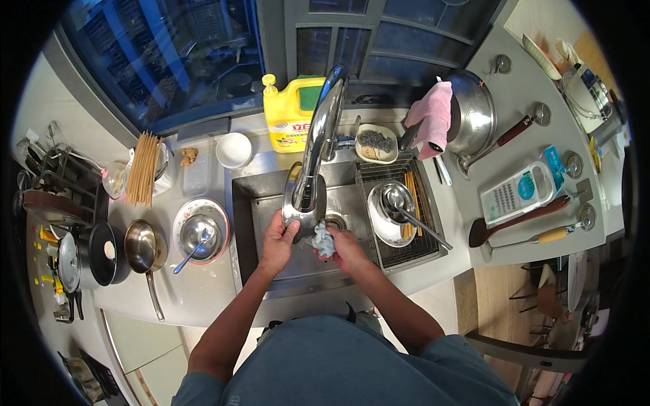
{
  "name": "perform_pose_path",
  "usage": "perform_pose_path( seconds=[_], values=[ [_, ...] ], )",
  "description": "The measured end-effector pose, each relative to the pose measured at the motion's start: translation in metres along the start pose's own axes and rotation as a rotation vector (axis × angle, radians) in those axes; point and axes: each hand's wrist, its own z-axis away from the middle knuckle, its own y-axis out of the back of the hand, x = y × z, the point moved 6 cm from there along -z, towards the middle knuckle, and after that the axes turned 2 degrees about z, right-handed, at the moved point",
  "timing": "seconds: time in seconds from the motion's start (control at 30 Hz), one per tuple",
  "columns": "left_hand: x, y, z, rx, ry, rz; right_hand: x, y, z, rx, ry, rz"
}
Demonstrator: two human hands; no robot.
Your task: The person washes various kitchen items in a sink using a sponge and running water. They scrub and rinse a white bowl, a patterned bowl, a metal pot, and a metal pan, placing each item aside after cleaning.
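Observation:
Over the stainless steel sink (274, 274), my left hand (278, 243) grips the near edge of a round metal piece, perhaps a pot lid (290, 195), tilted on its side. The chrome faucet (325, 116) arches in front of it and hides part of it. My right hand (345, 248) is closed on a crumpled pale blue cloth (324, 239), close to the lower right of the metal piece. The drain (335, 220) lies just beyond the cloth. Right of my hands, a wire rack (391, 264) holds a white bowl (378, 215), a metal ladle (426, 228) and chopsticks (419, 193).
Behind the sink stand a yellow detergent jug (288, 119) and a white bowl (234, 150). A rimmed bowl (223, 223) with a metal bowl inside, a small saucepan (141, 246) and bundled chopsticks (142, 170) are at left. A pink cloth (434, 111) hangs at right.

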Motion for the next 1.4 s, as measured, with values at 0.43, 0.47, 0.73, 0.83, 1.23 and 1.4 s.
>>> perform_pose_path(
  seconds=[0.43, 0.47, 0.73, 0.83, 1.23, 1.4],
  values=[
    [0.013, 0.016, 0.034, -0.455, -0.477, -1.089, -0.051, 0.028, -0.001, 0.073, 0.154, 0.288],
    [0.014, 0.018, 0.035, -0.489, -0.486, -1.133, -0.045, 0.034, -0.009, 0.100, 0.235, 0.434],
    [0.037, 0.031, 0.039, -0.374, -0.471, -1.164, -0.023, 0.040, 0.003, 0.318, 0.466, 0.358],
    [0.033, 0.049, 0.044, -0.022, -0.286, -0.871, -0.016, 0.046, 0.012, 0.428, 0.620, 0.383],
    [-0.130, 0.045, 0.021, 0.207, 0.613, 0.382, -0.070, -0.044, 0.106, 0.618, 1.167, 1.102],
    [-0.145, 0.036, 0.015, 0.154, 0.573, 0.340, -0.078, -0.004, 0.093, 0.642, 0.994, 0.984]
  ],
)
